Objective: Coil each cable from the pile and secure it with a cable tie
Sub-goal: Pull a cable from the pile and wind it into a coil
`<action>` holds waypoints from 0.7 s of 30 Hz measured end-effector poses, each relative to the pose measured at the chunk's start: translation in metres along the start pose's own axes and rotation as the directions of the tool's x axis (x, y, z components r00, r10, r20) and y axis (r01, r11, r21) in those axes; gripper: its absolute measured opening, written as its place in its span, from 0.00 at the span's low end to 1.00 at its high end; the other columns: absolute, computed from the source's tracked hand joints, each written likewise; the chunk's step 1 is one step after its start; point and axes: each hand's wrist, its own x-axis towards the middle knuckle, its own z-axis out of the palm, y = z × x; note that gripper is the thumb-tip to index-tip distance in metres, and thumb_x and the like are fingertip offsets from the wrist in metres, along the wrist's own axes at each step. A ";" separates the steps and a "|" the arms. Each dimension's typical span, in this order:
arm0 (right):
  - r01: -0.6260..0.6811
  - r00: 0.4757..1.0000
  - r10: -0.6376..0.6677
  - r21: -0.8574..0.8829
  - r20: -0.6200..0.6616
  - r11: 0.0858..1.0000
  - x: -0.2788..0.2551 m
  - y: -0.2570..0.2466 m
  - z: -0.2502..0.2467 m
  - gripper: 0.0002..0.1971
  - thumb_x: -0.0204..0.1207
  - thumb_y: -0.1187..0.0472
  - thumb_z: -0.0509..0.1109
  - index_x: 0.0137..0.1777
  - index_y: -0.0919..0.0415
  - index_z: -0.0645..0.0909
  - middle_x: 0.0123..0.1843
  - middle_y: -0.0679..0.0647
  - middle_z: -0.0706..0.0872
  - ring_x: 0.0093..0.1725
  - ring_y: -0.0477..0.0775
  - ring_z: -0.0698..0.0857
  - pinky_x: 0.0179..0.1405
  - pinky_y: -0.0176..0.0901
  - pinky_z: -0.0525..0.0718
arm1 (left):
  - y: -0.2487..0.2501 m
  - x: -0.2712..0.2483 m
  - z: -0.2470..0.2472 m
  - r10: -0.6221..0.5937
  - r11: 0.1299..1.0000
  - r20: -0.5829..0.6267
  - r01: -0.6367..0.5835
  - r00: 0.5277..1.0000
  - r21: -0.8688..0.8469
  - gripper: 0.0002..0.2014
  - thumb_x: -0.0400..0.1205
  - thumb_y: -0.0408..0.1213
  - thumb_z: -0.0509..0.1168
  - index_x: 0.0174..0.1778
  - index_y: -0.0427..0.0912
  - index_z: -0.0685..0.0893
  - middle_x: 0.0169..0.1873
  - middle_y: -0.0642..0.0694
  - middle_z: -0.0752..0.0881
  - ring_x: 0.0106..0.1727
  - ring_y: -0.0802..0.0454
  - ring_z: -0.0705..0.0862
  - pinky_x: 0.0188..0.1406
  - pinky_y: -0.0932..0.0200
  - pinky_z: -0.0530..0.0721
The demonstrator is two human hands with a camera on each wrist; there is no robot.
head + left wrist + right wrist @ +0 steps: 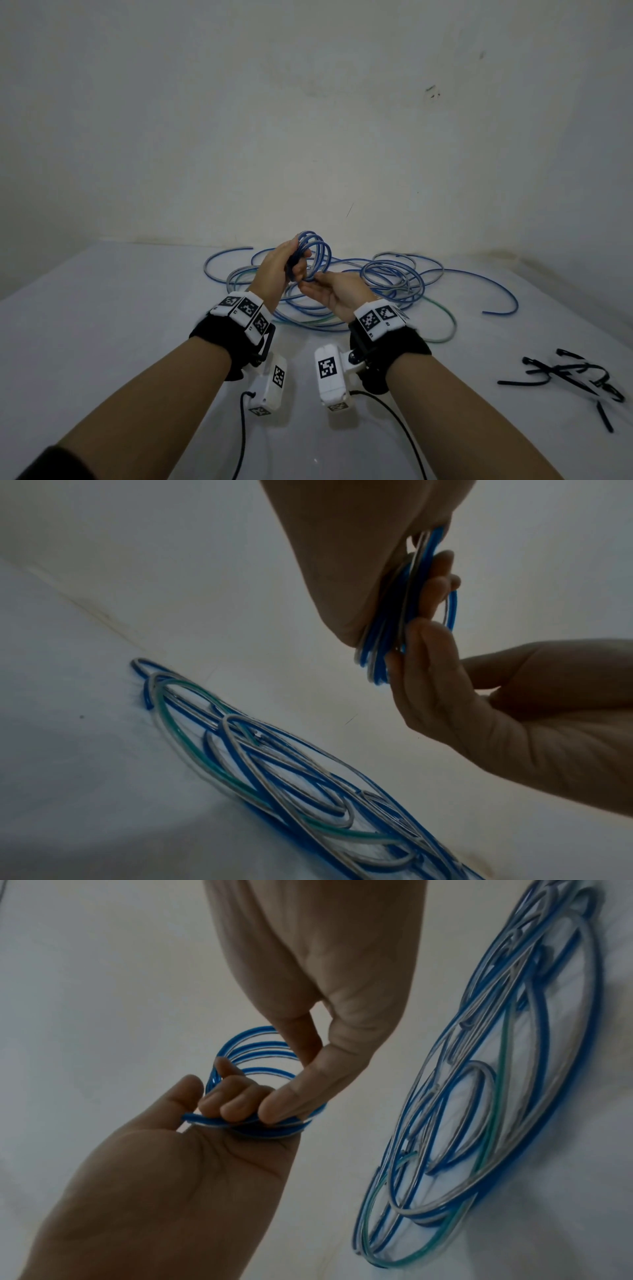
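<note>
Cable pile (376, 284) lay mid-desk (102, 342), near the wall (308, 102). Cable ties (579, 377) lay right of it, well apart; coil (317, 251) above pile.

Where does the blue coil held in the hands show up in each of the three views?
Head: blue coil centre, above the table, held by both hands.
Left wrist: upper right, edge-on, between palm and fingers.
Right wrist: centre left, loops open toward the camera.
Shared landmark: cable pile on the table.
</note>
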 end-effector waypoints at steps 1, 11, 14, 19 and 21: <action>-0.003 1.000 0.003 0.008 -0.004 1.000 0.000 0.000 0.000 0.07 0.82 0.77 0.54 0.53 0.77 0.74 0.24 0.64 0.86 0.23 0.56 0.88 0.22 0.40 0.86 | 0.000 0.001 0.000 -0.005 1.000 0.015 0.005 1.000 -0.015 0.17 0.88 0.36 0.46 0.40 0.35 0.76 0.16 0.55 0.72 0.19 0.59 0.68 0.22 0.67 0.68; 0.120 0.985 -0.163 -0.445 -0.059 0.887 0.002 -0.002 -0.002 0.06 0.83 0.65 0.62 0.47 0.68 0.75 0.35 0.60 0.83 0.23 0.50 0.84 0.23 0.39 0.85 | 0.001 0.001 -0.001 0.055 0.979 0.006 -0.055 0.998 0.194 0.15 0.88 0.38 0.49 0.42 0.39 0.77 0.19 0.55 0.74 0.21 0.61 0.71 0.25 0.67 0.71; 0.234 0.915 -0.391 -0.656 -0.101 0.717 0.009 -0.001 -0.007 0.07 0.80 0.62 0.65 0.53 0.63 0.73 0.44 0.58 0.81 0.34 0.53 0.83 0.34 0.45 0.86 | 0.000 -0.001 -0.008 0.046 0.937 0.000 -0.044 0.999 0.346 0.16 0.88 0.42 0.52 0.39 0.40 0.78 0.17 0.54 0.76 0.20 0.59 0.73 0.25 0.65 0.72; 0.496 0.805 -0.563 -0.732 0.187 0.467 0.006 -0.004 -0.008 0.13 0.77 0.70 0.64 0.60 0.61 0.78 0.56 0.53 0.81 0.55 0.48 0.79 0.51 0.32 0.76 | 0.002 -0.006 -0.010 0.002 0.898 0.023 -0.012 1.000 0.440 0.19 0.86 0.44 0.55 0.35 0.37 0.80 0.14 0.50 0.77 0.17 0.56 0.75 0.23 0.63 0.75; 0.549 0.796 -0.553 -0.679 0.246 0.487 0.003 -0.005 -0.005 0.12 0.79 0.69 0.63 0.61 0.59 0.79 0.55 0.49 0.83 0.56 0.45 0.80 0.51 0.27 0.77 | 0.004 -0.008 -0.008 -0.014 0.901 0.018 0.005 1.000 0.433 0.21 0.86 0.45 0.56 0.33 0.36 0.81 0.13 0.50 0.77 0.16 0.57 0.75 0.21 0.65 0.74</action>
